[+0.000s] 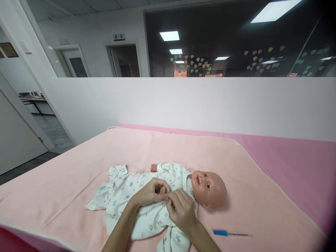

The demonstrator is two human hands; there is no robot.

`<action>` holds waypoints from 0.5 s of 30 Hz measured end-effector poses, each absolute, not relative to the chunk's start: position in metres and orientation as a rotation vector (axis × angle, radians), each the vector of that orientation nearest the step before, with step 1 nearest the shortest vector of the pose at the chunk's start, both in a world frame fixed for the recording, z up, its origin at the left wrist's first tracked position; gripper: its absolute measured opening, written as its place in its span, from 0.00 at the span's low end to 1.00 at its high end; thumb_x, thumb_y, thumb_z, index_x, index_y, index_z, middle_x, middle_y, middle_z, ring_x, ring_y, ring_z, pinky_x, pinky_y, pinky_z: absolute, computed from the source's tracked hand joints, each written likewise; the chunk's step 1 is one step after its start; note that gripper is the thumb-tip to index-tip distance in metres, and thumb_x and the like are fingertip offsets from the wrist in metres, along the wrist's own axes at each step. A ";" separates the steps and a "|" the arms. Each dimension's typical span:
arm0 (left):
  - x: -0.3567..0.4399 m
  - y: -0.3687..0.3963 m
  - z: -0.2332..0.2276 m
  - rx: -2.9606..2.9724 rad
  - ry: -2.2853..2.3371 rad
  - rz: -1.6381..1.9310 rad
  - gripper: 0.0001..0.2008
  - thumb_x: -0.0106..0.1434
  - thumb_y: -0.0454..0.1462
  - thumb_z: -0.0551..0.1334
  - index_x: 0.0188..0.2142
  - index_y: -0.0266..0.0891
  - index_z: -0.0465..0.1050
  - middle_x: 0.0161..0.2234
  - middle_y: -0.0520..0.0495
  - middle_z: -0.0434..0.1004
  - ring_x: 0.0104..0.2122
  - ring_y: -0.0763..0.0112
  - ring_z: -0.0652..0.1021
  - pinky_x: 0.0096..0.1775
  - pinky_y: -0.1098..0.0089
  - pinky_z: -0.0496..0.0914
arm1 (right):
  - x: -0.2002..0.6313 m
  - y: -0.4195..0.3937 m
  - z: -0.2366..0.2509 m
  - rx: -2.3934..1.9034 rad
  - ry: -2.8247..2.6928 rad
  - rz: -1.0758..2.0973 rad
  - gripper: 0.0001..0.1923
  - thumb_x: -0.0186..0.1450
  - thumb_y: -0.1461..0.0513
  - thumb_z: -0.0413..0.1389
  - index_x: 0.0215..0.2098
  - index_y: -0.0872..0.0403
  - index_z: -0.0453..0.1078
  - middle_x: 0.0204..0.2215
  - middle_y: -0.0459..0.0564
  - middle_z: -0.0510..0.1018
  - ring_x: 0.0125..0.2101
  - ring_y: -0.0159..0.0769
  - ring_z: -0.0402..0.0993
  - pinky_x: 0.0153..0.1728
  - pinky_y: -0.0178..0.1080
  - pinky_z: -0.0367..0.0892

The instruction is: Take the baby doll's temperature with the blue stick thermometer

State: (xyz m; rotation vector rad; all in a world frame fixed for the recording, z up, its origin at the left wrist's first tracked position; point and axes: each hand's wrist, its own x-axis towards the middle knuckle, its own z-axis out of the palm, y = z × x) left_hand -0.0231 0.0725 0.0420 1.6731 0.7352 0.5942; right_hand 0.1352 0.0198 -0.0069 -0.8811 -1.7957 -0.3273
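We see a baby doll (208, 189) lying on its back on a pale pink blanket (65, 182), dressed in a white printed romper (126, 189). Our left hand (151, 192) and right hand (182, 210) meet at the doll's chest, both pinching the romper's front with fingers curled narrow. A blue-handled thermometer (231, 233) lies just right of our right wrist.

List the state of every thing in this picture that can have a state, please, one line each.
Baby doll: lying on its back, dressed, head to the right.
Printed romper: on the doll, front pinched at the chest by both hands.
Left hand: fingers closed on the romper.
Right hand: fingers closed on the romper.
Pink blanket: spread flat.
Blue-handled tool: lying loose, untouched.
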 end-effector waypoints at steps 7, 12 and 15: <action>-0.026 0.073 0.040 1.722 0.750 0.572 0.12 0.53 0.40 0.66 0.34 0.34 0.73 0.20 0.56 0.61 0.22 0.80 0.61 0.26 0.76 0.56 | 0.137 0.020 -0.004 -0.890 -1.812 -0.289 0.08 0.58 0.71 0.49 0.32 0.55 0.66 0.22 0.47 0.70 0.24 0.33 0.64 0.25 0.36 0.58; -0.043 0.062 0.035 1.828 0.911 0.786 0.10 0.56 0.41 0.64 0.36 0.36 0.74 0.27 0.49 0.71 0.28 0.74 0.69 0.31 0.73 0.63 | 0.140 0.019 -0.002 -0.914 -1.842 -0.308 0.09 0.59 0.70 0.49 0.35 0.55 0.67 0.23 0.47 0.71 0.25 0.32 0.66 0.27 0.35 0.60; -0.051 0.047 0.035 1.971 1.053 0.887 0.09 0.58 0.41 0.62 0.35 0.39 0.76 0.35 0.45 0.73 0.37 0.68 0.72 0.39 0.69 0.66 | 0.142 0.017 -0.002 -0.926 -1.845 -0.308 0.09 0.60 0.70 0.49 0.36 0.55 0.68 0.24 0.47 0.72 0.27 0.32 0.67 0.28 0.35 0.61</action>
